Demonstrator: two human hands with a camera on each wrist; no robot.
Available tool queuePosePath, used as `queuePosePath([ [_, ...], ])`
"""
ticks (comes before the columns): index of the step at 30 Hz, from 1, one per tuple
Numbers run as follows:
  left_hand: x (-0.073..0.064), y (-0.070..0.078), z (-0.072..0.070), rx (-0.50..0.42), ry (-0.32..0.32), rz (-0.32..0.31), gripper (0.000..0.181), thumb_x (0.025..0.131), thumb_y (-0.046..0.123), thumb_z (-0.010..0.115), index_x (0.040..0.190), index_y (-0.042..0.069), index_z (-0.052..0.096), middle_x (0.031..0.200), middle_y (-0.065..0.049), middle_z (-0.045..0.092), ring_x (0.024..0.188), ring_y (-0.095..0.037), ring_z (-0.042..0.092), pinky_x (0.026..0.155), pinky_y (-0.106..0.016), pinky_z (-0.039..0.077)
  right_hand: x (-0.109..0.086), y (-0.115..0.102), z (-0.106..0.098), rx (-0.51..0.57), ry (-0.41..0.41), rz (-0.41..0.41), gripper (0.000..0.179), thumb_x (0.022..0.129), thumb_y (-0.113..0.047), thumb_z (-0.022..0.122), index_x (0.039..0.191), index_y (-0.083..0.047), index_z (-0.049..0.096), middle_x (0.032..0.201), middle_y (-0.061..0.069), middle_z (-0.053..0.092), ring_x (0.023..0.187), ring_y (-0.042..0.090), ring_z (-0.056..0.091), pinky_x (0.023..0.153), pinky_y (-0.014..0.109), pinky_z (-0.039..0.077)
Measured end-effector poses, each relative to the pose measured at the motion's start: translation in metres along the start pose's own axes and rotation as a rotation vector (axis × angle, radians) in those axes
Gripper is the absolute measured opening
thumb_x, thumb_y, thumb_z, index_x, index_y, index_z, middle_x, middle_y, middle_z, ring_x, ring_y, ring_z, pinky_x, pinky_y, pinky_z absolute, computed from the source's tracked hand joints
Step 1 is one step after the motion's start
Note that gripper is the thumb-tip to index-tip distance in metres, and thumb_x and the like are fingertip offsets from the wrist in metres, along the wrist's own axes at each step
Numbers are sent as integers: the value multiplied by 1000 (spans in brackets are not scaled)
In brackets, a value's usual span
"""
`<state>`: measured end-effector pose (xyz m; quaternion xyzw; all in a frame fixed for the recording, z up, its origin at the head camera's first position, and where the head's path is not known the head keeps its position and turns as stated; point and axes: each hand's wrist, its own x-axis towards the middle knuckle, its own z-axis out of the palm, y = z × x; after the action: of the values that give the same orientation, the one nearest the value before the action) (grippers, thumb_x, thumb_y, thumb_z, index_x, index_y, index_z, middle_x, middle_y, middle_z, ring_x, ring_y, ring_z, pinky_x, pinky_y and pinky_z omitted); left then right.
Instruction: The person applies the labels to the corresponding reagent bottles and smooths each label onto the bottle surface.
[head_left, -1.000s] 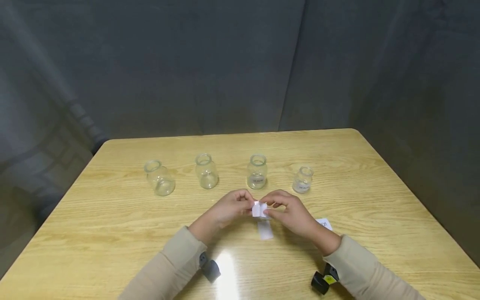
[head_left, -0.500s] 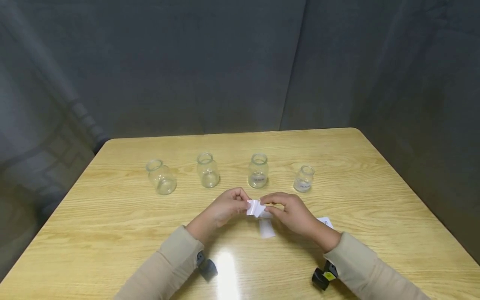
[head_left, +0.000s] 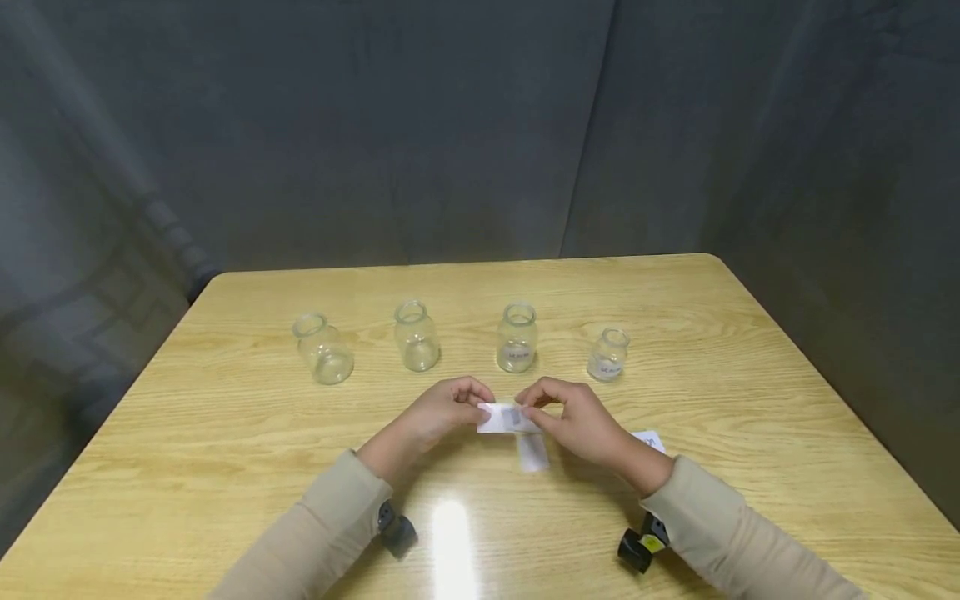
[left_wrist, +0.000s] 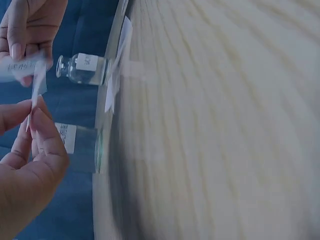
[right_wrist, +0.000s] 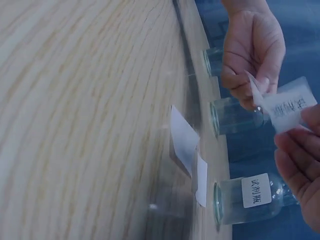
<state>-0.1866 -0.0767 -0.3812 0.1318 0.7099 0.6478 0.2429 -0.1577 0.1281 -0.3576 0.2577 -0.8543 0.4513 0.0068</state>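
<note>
A lettered label (right_wrist: 291, 106), pinched in our right hand (head_left: 576, 418), meets a white slip (head_left: 496, 422) pinched in our left hand (head_left: 441, 410), above the tabletop's (head_left: 225, 467) middle. If sticky, the label could crease or cling through uneven pulling. Four glass jars (head_left: 517, 340) stand toward the far edge.

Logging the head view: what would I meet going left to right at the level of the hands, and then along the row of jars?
Hands: left hand, label, right hand, white card.
Jars: leftmost jar, second jar, labelled third jar, small labelled jar.
</note>
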Motion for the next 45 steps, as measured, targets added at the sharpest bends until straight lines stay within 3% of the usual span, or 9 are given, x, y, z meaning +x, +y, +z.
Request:
queuePosePath([
  [4,-5,1,-5,31,-5,-33,21,73,-3,57,93,-7,51,75,-6,52,70,-14,51,67,-27,45,4,0,0,68,12,44,4,81,-4,58,79,-5,55,82,3,59,76,14,56,71,31,47],
  [10,-11,3,-9,7,-46,-48,22,75,2,58,93,-7,50,74,-4,50,71,-15,51,70,-28,45,10,1,4,109,-20,92,8,80,4,55,84,-3,55,82,5,57,75,15,52,68,28,45],
  [21,-8,4,-9,-51,-43,53,23,74,3,54,95,-8,49,80,-5,52,76,-16,51,73,-30,44,22,-1,17,148,-45,73,10,78,5,57,85,-2,59,81,5,60,74,16,55,66,27,47],
  [27,-7,1,-10,-81,6,76,20,79,0,48,94,-13,48,82,-4,54,76,-13,53,77,-36,45,30,-5,23,105,-32,75,11,77,5,58,84,-3,59,79,5,60,73,14,55,64,26,46],
  [35,-14,-2,-16,-62,60,53,17,76,-2,57,90,-8,49,74,-3,51,72,-14,50,70,-28,45,36,-4,32,108,-36,54,10,78,4,57,86,-1,58,80,4,59,74,14,55,66,26,46],
  [39,-18,-2,-23,-40,134,42,15,75,-3,58,86,-5,49,73,-3,50,69,-14,50,66,-25,44,43,-6,36,124,-22,45,10,78,1,59,88,1,57,81,4,59,74,14,54,65,26,45],
  [45,-21,0,-33,-129,291,25,14,75,-9,56,87,-10,47,73,-5,51,68,-12,52,68,-26,47,59,-3,45,229,-9,111,8,77,-2,61,85,1,57,73,4,58,66,13,51,58,24,44],
])
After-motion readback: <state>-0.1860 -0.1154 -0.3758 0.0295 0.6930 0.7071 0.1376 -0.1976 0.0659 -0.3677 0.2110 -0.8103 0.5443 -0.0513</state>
